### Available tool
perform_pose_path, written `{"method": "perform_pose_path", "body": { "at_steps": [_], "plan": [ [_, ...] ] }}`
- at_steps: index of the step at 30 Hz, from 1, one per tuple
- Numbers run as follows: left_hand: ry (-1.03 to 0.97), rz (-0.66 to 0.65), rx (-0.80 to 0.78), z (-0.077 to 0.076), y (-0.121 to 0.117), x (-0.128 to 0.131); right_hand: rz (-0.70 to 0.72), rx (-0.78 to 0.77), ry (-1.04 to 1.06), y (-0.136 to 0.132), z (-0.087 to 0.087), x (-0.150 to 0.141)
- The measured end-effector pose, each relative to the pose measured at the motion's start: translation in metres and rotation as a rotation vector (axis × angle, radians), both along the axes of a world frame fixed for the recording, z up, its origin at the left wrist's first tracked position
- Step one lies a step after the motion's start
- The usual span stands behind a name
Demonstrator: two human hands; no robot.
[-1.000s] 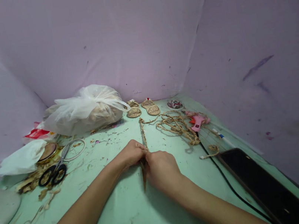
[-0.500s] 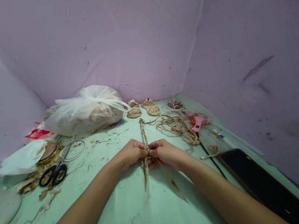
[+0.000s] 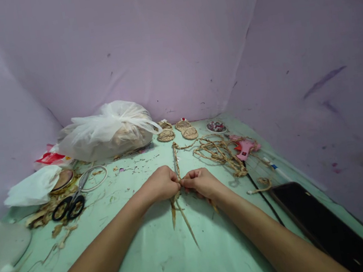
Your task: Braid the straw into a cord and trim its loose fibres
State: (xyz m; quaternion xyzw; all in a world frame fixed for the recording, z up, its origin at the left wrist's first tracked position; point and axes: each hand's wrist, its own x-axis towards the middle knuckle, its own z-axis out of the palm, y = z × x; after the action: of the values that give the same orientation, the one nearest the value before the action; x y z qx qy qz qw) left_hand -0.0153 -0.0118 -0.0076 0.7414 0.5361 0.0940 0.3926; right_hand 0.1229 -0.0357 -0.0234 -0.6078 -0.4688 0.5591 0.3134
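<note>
White smooth object: it lies at the left side of the pale green worktop (image 3: 173,264), cut by the picture border.
Black flat rectangular device (image 3: 320,220): it lies slantwise by the right edge, partly behind the right forearm.
Loose brown fibre strands (image 3: 189,228): they point toward the near side, below the fingers.
Left hand (image 3: 164,183): closed, it grips the lower part of the braid with thumb and fingers.
Right hand (image 3: 202,182): thumb and fingertips are pinched together at the same place, just beside the left fingers.
Scissors with black handles (image 3: 73,204): they lie toward the left edge, on dry brown scraps, the blades reaching a thin white ring (image 3: 107,172).
Braided straw-coloured fibre cord (image 3: 176,161): it runs from the hands straight toward the far edge, then bends right into a loose tangle.
Pink glue gun (image 3: 246,148): it lies near the right edge, beside the tangle.
White knotted plastic bag (image 3: 109,135): it sits near the far left corner.
Small woven slippers (image 3: 188,132): they lie close to the far edge.
Round dish of small red and white pieces (image 3: 216,126): it stands near the far right corner.
</note>
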Motion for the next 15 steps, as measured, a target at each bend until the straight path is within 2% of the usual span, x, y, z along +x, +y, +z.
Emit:
{"method": "perform_pose_path", "body": {
  "at_steps": [5,10,15],
  "plan": [
    [0.188,0.036,0.135,0.011,-0.008,0.004,-0.068,-0.02,0.03,-0.002,0.003,-0.003],
    [0.307,0.08,0.186,0.027,-0.013,0.004,-0.07,-0.031,0.091,-0.002,0.003,-0.002],
    [0.445,0.018,0.339,0.021,-0.041,0.026,-0.1,-0.055,0.175,-0.002,0.001,0.0]
  ]
}}
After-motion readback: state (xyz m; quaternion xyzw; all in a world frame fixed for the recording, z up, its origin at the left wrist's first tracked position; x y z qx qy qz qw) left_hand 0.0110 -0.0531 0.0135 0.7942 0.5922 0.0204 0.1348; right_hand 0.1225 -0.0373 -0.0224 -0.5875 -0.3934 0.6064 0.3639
